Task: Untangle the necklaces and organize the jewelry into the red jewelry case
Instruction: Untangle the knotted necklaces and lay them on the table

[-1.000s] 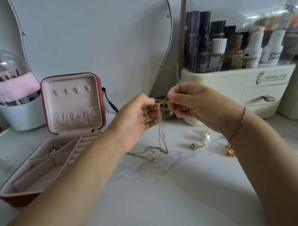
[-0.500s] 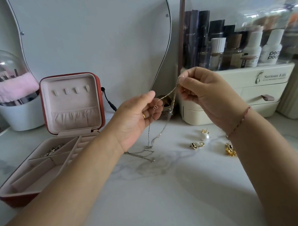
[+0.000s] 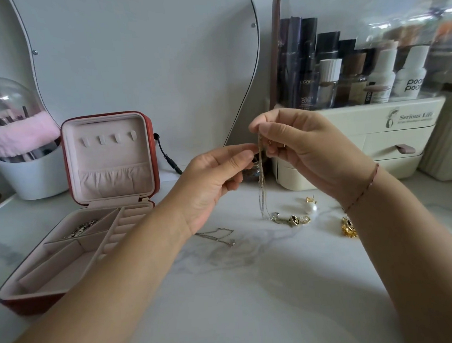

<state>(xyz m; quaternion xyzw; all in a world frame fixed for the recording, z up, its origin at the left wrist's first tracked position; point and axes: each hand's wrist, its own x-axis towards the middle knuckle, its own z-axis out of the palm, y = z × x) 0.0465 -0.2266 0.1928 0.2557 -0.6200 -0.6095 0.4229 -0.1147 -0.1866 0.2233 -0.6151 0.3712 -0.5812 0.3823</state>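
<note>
Marble surface [image 3: 251, 294], mirror [image 3: 137, 58] behind; red jewelry case [image 3: 26, 305] open, bracelet [image 3: 80, 227] inside; left hand [image 3: 215, 179] and right hand [image 3: 312, 146] pinch one hanging necklace [image 3: 261, 188].

I see a white marbled worktop [image 3: 251, 300]. Along its far edge stands a curvy-edged mirror [image 3: 143, 71], with a black cable plug [image 3: 168, 158] at its foot. Toward the far right corner sits a cream cosmetics organiser [image 3: 389, 138] with drawers, its clear hood over bottles [image 3: 327, 84] and tubes. A ribbed cream container [image 3: 444, 151] stands just beside it. At the far left, a white tub [image 3: 31, 177] holds brushes under a fluffy pink band [image 3: 18, 136] and a clear dome [image 3: 6, 95].
</note>
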